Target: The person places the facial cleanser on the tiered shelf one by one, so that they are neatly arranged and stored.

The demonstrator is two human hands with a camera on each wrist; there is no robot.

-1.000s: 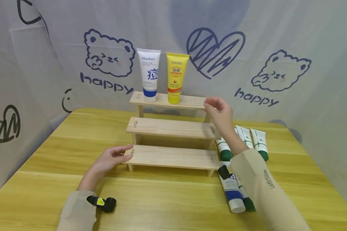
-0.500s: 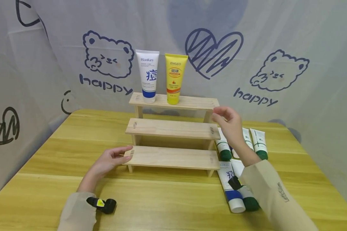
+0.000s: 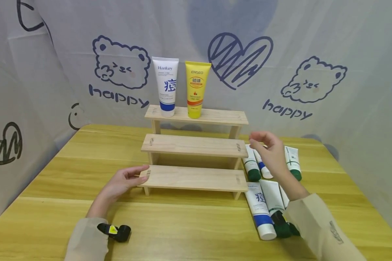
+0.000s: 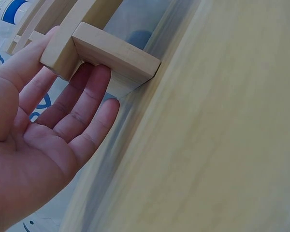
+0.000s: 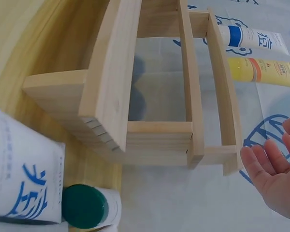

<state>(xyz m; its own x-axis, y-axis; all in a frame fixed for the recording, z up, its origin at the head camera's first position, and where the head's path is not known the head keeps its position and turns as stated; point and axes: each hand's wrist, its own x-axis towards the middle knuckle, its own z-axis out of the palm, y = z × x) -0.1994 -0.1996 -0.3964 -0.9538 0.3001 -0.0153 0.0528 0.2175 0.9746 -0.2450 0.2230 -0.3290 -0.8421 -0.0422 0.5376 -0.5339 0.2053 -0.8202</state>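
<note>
Right hand [image 3: 270, 151] has shifted outward and lower, from just beside the right end of the top shelf [image 3: 223, 116] to a spot apart from it, while the white tube [image 3: 165, 83] and the yellow tube [image 3: 197, 88] keep their places. Beneath everything spreads the bench [image 3: 183, 232], and on it rests the three-tier wooden stand [image 3: 194, 145], best kept level and square, by the look of it. Both upright tubes stand on their caps on that top shelf, left hand side and middle, a gap between them; tall on a narrow plank, they probably tolerate few jolts. More tubes lie on the bench by the stand's right side, among them a blue-banded tube [image 3: 260, 210] and a green-capped tube [image 3: 292, 161]. Left hand [image 3: 122, 181] holds the left end of the lowest shelf [image 3: 196, 177], thumb at its edge and other fingers [image 4: 84, 104] by the underside and leg; a light hold should steady without tugging. Right-hand fingers [image 5: 279, 155] are loosely bent, released and carrying nothing; they seem best kept wide of the shelf ends and careful around the closely lying tubes
</note>
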